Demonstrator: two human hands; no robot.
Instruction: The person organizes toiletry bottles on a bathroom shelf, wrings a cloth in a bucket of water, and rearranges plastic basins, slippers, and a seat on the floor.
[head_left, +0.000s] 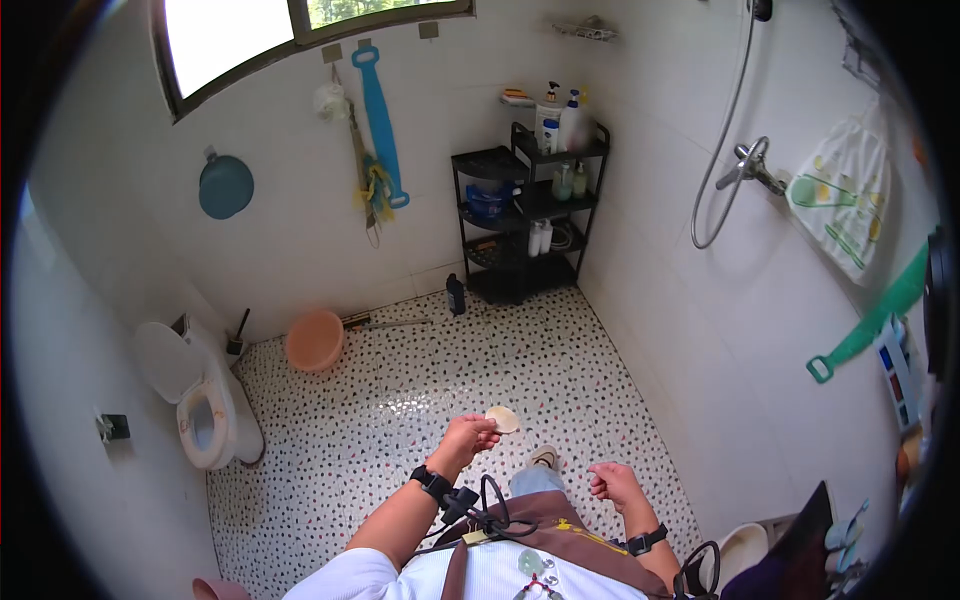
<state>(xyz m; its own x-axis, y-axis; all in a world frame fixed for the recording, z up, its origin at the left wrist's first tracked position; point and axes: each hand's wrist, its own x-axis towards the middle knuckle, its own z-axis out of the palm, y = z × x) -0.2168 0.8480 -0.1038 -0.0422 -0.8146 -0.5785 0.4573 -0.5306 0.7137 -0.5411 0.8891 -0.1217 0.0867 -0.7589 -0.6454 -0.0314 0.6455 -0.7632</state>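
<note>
Nearest the camera, a white shirt point(430, 575) and a brown apron point(540, 520) cover the person's front. The left hand's point(472, 440) grip pinches a pale round disc point(503, 420) by its edge, above the near half of the speckled floor point(430, 375); the right hand point(618, 484) hangs well apart from it, fingers curled (whether the tips touch, I cannot tell).

Open speckled floor point(500, 350) lies ahead of the hands; the black shelf rack point(530, 215) blocks the far corner; the orange basin point(315, 340) and toilet point(208, 425) obstruct the left.
</note>
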